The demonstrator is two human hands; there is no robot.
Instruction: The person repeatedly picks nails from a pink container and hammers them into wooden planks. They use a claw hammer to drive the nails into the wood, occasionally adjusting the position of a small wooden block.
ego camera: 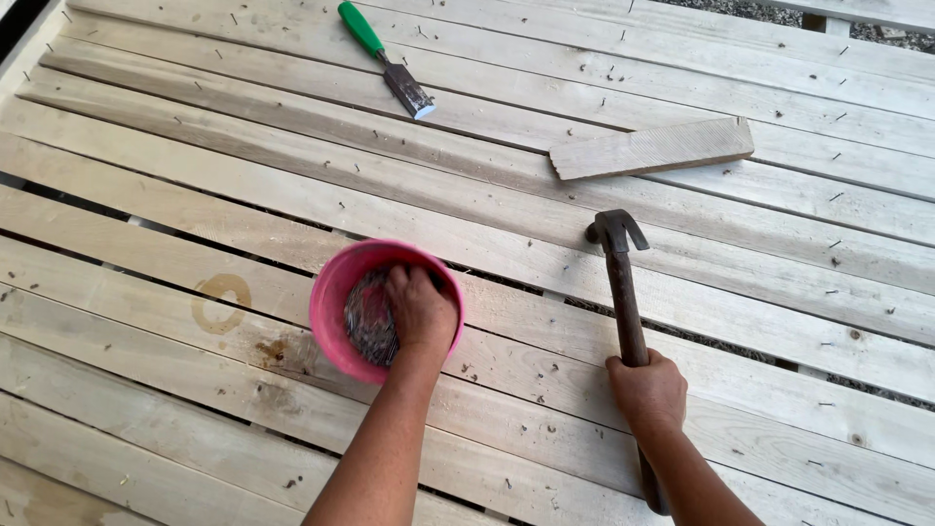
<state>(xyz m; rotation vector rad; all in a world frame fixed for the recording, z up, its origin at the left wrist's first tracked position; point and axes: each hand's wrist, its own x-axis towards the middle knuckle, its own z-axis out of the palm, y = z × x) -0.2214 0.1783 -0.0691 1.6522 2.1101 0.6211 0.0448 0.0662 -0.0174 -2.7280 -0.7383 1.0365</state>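
My left hand (421,310) reaches into a pink bowl (331,292) that sits on the wooden planks (195,195). Its fingers are curled down among the dark nails (368,317) heaped inside; whether they grip any is hidden. My right hand (648,390) is shut around the brown handle of a claw hammer (621,282). The hammer lies along the boards with its dark head pointing away from me, to the right of the bowl.
A green-handled chisel (385,58) lies at the far middle. A short loose offcut of board (651,149) rests to the right of it. Small nails stick up or lie scattered over the planks. Dark gaps run between several boards.
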